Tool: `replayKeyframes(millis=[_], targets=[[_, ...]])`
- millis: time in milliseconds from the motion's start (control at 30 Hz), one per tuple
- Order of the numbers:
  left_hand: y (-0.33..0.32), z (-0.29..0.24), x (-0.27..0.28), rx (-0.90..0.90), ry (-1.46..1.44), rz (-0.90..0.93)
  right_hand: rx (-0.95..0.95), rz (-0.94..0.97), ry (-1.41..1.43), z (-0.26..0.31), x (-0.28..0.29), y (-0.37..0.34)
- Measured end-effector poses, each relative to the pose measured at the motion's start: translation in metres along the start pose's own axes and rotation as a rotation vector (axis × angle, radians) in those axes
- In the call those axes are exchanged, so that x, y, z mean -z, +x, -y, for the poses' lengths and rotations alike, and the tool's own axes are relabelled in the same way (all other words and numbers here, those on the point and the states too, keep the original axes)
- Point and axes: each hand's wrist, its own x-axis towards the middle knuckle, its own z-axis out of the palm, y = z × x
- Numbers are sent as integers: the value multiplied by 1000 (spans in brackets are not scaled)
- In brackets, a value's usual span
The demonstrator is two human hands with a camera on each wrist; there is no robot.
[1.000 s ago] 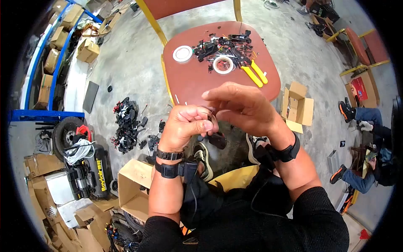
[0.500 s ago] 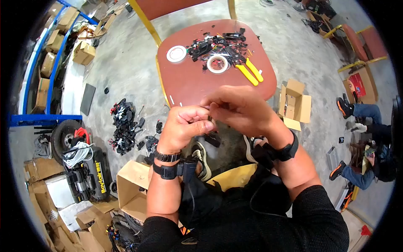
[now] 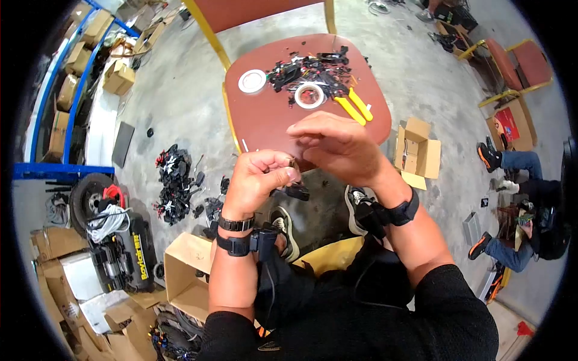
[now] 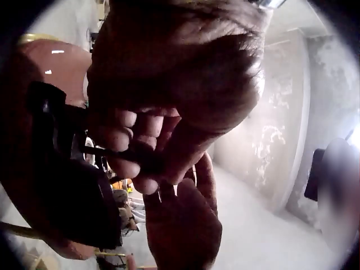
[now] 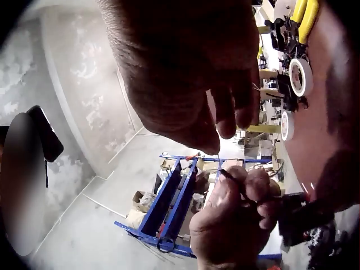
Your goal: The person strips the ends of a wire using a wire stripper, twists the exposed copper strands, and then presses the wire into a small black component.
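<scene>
In the head view my left hand (image 3: 254,180) pinches a thin dark wire between thumb and forefinger. A dark plastic part (image 3: 297,192) hangs below those fingers, looming large and shadowed in the left wrist view (image 4: 79,197). My right hand (image 3: 344,149) is held just beyond and to the right, its fingers fairly straight and slightly bent at the tips. From the right wrist, the thumb tip of that hand stands close over the wire's thin end (image 5: 224,172), which sticks up from the left fingertips. Shadow hides much of both palms.
A red-brown chair seat (image 3: 265,120) bears a heap of black parts (image 3: 316,69), two tape rolls (image 3: 251,81) and yellow-handled pliers (image 3: 352,107). More black parts (image 3: 174,183) lie on the floor at left. Open cardboard boxes (image 3: 416,153) stand around; another person (image 3: 518,204) sits at right.
My right hand has drawn slightly away from the left fingertips, so the pinched wire end shows more. The left hand has shifted a little left and keeps its pinch. The head view has shifted slightly.
</scene>
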Motion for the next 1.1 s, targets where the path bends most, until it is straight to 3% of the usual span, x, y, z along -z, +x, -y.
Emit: replayKeyframes(millis=[200,300,600,800,900,1000,1100], targets=[[0,-1,4,-26,-145,143,122,28,19,9,-2,5],[0,3,4,-40,-216,172,58,69,56,10,-2,2],[1,5,0,-39,-363,232,77,94,-1,18,1,4],[1,5,1,0,-306,215,150,102,-30,21,3,5],[1,3,-6,-13,-281,161,84,138,-83,20,5,2],[1,4,-6,-30,-153,120,-263,124,166,27,3,-1],[3,5,-8,-87,234,22,-312,151,127,17,7,1]])
